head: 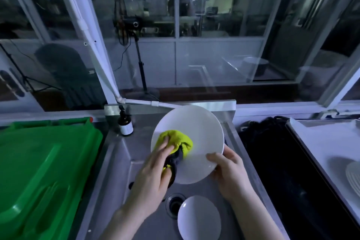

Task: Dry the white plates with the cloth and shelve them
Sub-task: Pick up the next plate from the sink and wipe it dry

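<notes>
- Sink (124,161): second plate (198,218) lying beside the drain, near the front edge, possibly still wet.
- White plate (196,128) held tilted above basin centre.
- Right hand (228,169) clamped on lower rim; keep firm.
- Left hand (153,173) closed round bunched cloth (175,138), pressed on plate face; sweep outward to rim.

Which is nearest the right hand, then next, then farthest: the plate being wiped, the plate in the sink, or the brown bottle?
1. Wiped plate: the right hand grips its rim.
2. Sink plate: just below the hand.
3. Brown bottle: far back left.
</notes>
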{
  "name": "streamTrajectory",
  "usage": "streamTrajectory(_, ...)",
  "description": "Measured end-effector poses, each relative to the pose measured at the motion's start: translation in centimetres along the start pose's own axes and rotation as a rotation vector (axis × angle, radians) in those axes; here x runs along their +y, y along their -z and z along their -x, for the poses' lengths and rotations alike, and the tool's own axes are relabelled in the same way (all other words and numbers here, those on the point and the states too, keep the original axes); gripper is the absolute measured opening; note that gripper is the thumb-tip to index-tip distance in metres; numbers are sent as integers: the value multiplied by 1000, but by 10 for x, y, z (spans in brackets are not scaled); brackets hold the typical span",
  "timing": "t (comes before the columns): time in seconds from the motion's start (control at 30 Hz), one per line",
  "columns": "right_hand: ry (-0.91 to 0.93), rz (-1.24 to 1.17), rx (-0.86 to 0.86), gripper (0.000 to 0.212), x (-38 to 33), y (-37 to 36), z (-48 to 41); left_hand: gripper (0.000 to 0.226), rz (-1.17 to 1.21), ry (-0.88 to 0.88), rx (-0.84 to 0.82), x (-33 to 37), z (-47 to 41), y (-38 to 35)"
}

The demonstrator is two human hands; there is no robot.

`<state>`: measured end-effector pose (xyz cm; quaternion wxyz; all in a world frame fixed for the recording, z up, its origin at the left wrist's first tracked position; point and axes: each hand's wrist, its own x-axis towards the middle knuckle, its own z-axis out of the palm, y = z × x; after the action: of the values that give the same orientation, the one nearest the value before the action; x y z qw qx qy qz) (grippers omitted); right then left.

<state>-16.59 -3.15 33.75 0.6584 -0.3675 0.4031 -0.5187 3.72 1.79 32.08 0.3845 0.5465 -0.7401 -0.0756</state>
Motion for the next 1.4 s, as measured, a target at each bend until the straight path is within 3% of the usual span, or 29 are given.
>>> streamTrajectory(0.13,-48,8,-33,23,14,-29,0,52,-4,-137,-55,5,-1,4)
streamTrajectory(0.33,-117,65,-31,23,29,-44,13,51,-64,108,-31,-33,-61,26)
streamTrajectory(0.53,-12,11,6,29,2,-23,-11,54,-123,153,15,-33,-39,37)
streamTrajectory(0.7,-24,-29,-31,26,-4,-14,-21,59,21,28,-27,7,-17,7)
streamTrajectory(0.87,-132,-43,-140,37,8,-11,-9,56,8,-91,-54,29,-65,-4)
streamTrajectory(1.03,-82,3,-89,18,-9,0,-9,57,-103,-28,-8,14,-112,6)
streamTrajectory(1.17,-8,-15,-31,16,-28,12,-16,54,-98,83,73,16,-102,6)
streamTrajectory(1.23,3,-36,-39,7,-30,13,-18,55,-59,43,24,27,-85,0)
streamTrajectory(1.3,-2,-46,-26,23,-30,14,-21,63,-19,-31,-90,40,-71,-6)
streamTrajectory(1.4,-36,-48,-47,21,-27,14,-20,73,53,-28,-221,49,-75,-7)
